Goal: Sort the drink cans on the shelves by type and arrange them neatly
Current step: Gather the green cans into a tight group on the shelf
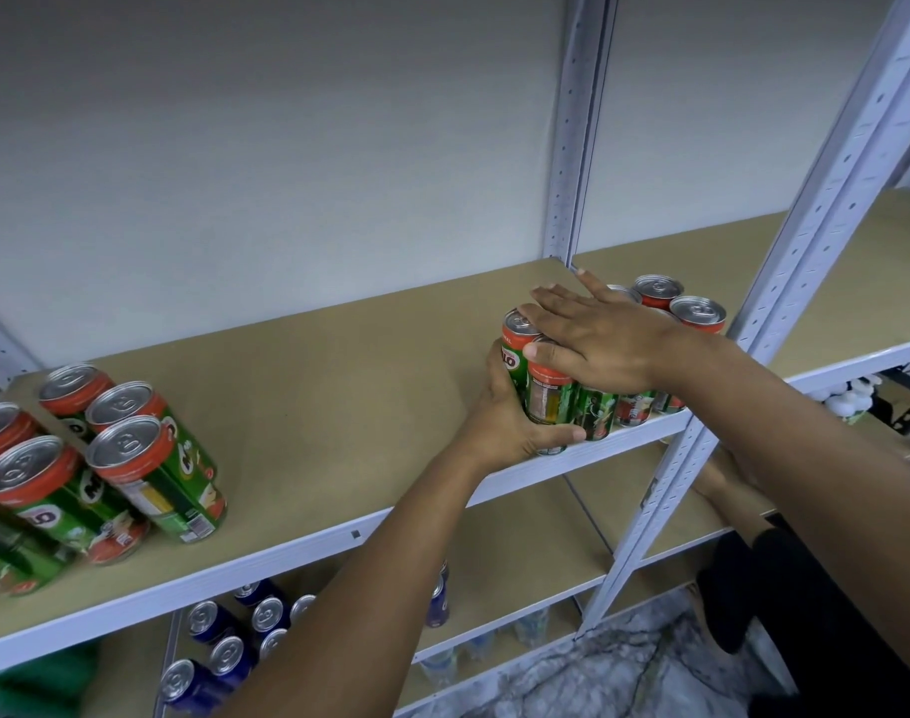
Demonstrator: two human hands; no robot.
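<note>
A cluster of green-and-red cans (pixel 699 313) stands at the right end of the tan shelf board (pixel 339 386), near the front edge. My left hand (pixel 510 417) curls round the left side of the frontmost can (pixel 546 393) in that cluster. My right hand (pixel 598 336) lies flat across the can tops, fingers straight and pointing left. A second group of the same green-and-red cans (pixel 126 458) stands at the shelf's left end.
Blue cans (pixel 225 645) stand on the lower shelf at left. A white upright post (pixel 784 282) rises just right of the held cluster, a second post (pixel 572 132) at the back. A person's dark legs (pixel 805 614) are at lower right, over a marbled floor.
</note>
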